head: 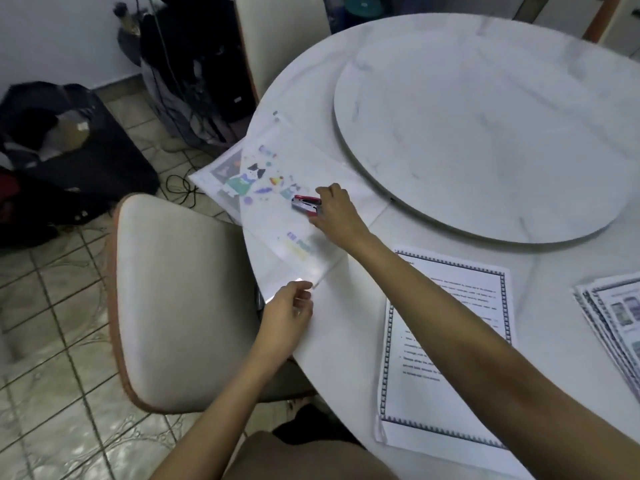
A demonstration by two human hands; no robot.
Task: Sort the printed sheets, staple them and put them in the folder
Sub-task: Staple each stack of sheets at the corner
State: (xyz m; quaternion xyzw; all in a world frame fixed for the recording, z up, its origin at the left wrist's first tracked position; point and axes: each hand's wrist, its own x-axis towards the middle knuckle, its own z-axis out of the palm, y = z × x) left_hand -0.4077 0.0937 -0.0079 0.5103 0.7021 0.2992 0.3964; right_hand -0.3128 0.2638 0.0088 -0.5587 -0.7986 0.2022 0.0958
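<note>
A clear plastic folder [277, 188] with cartoon stickers lies at the table's left edge, with printed paper showing under it. On the folder sits a red and silver stapler [305, 205], and my right hand [334, 211] grips its near end. My left hand [289, 311] pinches the folder's near corner at the table edge. A stack of bordered printed sheets [446, 348] lies in front of me, partly under my right forearm. A second fanned stack of printed sheets [613, 320] lies at the right edge.
The round white marble table [346, 323] carries a raised turntable [491, 133] in its middle. A cream chair [180, 299] stands left of the table, another at the back. Black bags and cables lie on the tiled floor at the left.
</note>
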